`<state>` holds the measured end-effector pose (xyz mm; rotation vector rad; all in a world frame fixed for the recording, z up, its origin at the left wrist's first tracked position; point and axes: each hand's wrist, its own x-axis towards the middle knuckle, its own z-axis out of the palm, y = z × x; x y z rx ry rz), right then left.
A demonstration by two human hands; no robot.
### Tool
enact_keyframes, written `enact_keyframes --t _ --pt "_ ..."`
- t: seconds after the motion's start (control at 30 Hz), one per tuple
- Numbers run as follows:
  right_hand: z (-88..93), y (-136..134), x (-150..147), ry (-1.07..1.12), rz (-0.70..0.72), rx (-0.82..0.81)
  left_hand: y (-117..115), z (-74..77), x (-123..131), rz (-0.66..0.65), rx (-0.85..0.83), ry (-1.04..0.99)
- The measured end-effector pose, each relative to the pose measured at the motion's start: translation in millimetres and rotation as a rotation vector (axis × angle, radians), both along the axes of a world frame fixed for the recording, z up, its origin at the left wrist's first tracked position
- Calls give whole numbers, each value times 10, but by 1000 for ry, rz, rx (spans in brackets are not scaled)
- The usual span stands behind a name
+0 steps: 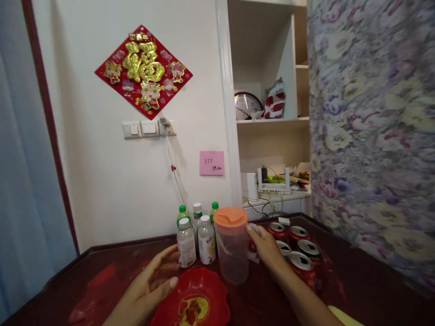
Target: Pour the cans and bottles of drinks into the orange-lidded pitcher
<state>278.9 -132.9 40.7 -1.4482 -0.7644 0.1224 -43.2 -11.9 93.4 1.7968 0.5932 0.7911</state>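
Observation:
A clear plastic pitcher [233, 251] with an orange lid stands on the dark red table [360, 280]. My right hand [267, 248] is wrapped around its handle on the right side. My left hand [154, 283] lies open, palm inward, above the rim of a red scalloped dish [193, 299] at the table's front, its fingertips close to two white-capped bottles [196, 241]. Green-capped bottles [199, 213] stand behind those, against the wall.
Several red drink cans [299, 249] sit right of the pitcher, behind my right wrist. A floral curtain [370, 131] hangs at the right, a blue curtain [23, 181] at the left. Shelves [272, 120] hold a clock and a router.

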Motion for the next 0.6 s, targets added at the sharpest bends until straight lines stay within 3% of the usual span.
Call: enact_keyframes --t 0.17,0.33,0.47,0.6 --pt "34 -74 -125 56 5 94 -34 -72 -50 -45 -43 14" --pt "335 -275 -345 114 32 263 -120 27 -101 -25 -37 19" --pt "565 -343 -617 200 161 358 -176 124 -137 61 -22 -31" --pt "573 -268 -930 248 336 367 -148 122 -148 115 47 -64"
